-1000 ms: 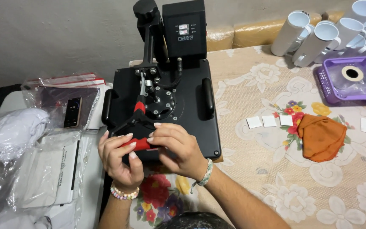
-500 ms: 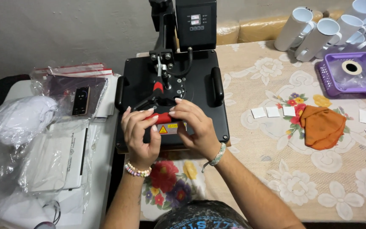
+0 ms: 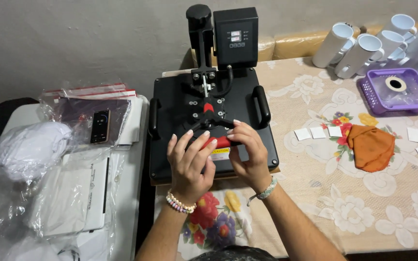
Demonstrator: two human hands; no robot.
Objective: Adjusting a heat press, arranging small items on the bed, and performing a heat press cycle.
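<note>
Both my hands, left hand [image 3: 188,159] and right hand [image 3: 248,153], grip the red handle [image 3: 220,142]; it looks stiff; the black press [image 3: 175,130] under them looks heavy.

I see both my forearms reaching up from the bottom edge and converging at the middle. My left hand [image 3: 189,162] is raised with fingers curled forward and nails showing, a beaded bracelet on its wrist. My right hand [image 3: 248,153] sits just beside it, fingers bent inward, a woven band on its wrist.
</note>
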